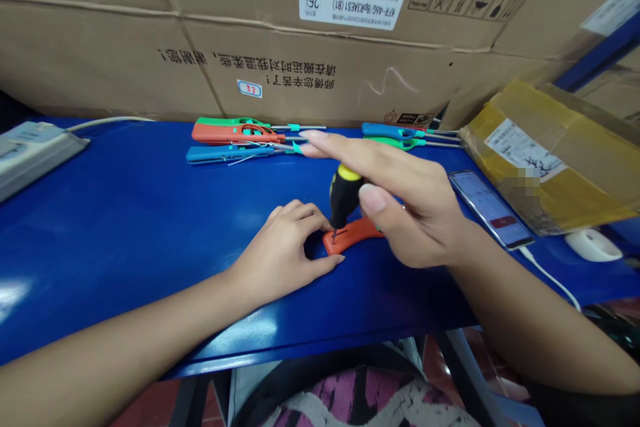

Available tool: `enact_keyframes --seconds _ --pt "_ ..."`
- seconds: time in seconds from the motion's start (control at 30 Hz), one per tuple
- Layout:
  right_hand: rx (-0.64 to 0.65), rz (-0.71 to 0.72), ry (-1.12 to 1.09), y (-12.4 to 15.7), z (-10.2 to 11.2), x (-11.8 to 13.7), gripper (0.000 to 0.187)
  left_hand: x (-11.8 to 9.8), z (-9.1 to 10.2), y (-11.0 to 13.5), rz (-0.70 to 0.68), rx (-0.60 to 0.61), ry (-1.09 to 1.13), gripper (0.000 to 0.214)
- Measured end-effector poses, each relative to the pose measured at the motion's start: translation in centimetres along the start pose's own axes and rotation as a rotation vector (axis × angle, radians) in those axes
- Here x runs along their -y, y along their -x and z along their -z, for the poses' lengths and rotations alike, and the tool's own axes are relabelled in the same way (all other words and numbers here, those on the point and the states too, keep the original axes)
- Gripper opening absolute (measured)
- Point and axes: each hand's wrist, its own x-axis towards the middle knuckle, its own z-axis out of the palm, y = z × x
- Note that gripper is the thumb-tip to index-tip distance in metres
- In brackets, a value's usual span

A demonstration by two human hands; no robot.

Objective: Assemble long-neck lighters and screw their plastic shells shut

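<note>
An orange lighter body [353,234] lies flat on the blue table [125,227]. My left hand [287,247] rests curled against its left end, thumb and fingers pinching it in place. My right hand [400,204] grips a short screwdriver with a black and yellow handle [344,195]. The screwdriver stands upright with its tip on the lighter's left end. My right index finger is stretched out above it.
Several long lighters, green, orange and blue [235,137], lie at the back, with a blue and a green one [400,136] further right. A phone [490,207], a taped parcel [550,154], a white mouse [593,244] and big cartons [250,27] surround the work spot.
</note>
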Motion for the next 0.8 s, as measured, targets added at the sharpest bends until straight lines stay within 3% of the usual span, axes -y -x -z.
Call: enact_keyframes --seconds 0.07,0.23,0.37,0.53,0.7,0.8 --pt "0.015 0.013 -0.025 0.07 -0.02 0.05 0.039 -0.05 0.03 0.01 0.008 0.003 0.006 0.021" --pt "-0.112 0.006 0.163 0.15 -0.18 -0.01 0.028 -0.11 0.05 0.02 0.038 0.013 0.000 0.021" --pt "-0.065 0.029 0.066 0.07 -0.29 -0.04 0.033 -0.04 -0.05 0.03 0.005 0.011 0.001 0.021" --pt "-0.178 -0.004 0.103 0.13 -0.25 -0.09 0.021 0.01 0.01 0.00 0.025 0.004 0.007 0.021" --pt "-0.054 0.041 -0.070 -0.10 0.22 0.10 0.030 0.03 0.01 -0.05 0.002 0.006 0.005 0.024" --pt "-0.107 -0.018 -0.016 -0.06 0.19 0.14 0.019 -0.02 -0.02 -0.04 0.021 0.002 0.006 0.023"
